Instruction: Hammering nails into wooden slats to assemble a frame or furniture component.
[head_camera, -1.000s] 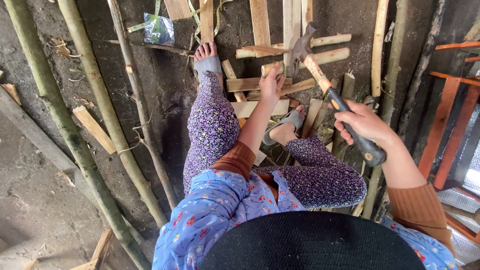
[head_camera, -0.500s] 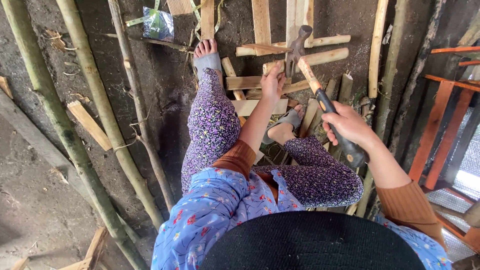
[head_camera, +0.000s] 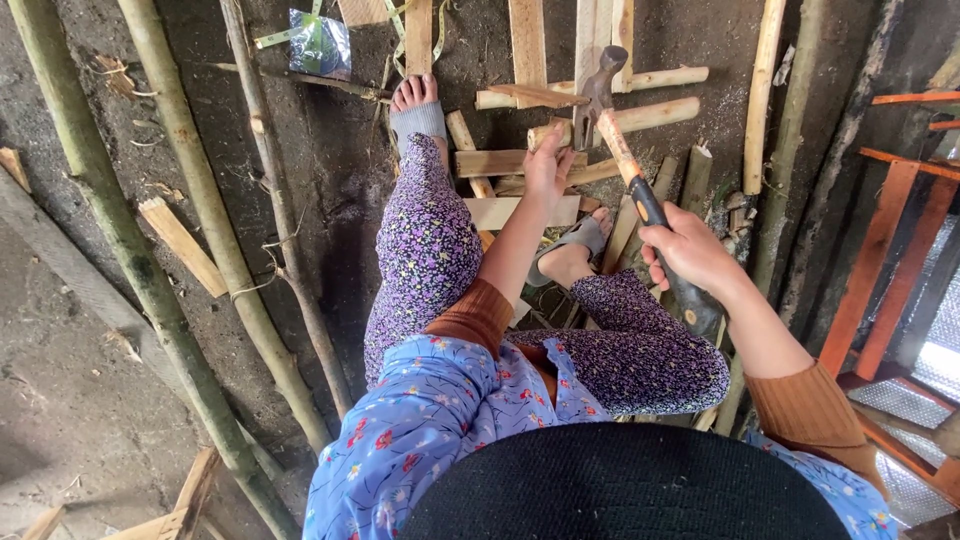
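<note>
Dirt floor (head_camera: 60, 400): right hand (head_camera: 690, 255) grips hammer (head_camera: 620, 135); left hand (head_camera: 548, 165) steadies stick (head_camera: 560, 130).

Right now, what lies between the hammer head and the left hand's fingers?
In the head view, the hammer head sits just above the round wooden stick that the left hand steadies; only that stick's end lies between them. Any nail there is too small to tell.

1. The left hand (head_camera: 548, 168) reaches forward on an outstretched arm, fingers curled down, palm facing away.
2. The right hand (head_camera: 690, 255) sits closer to the body, fingers wrapped tight in a closed grip, wrist cocked upward.
3. Both forearms are bare, with brown sleeves pushed back toward the elbows.
</note>
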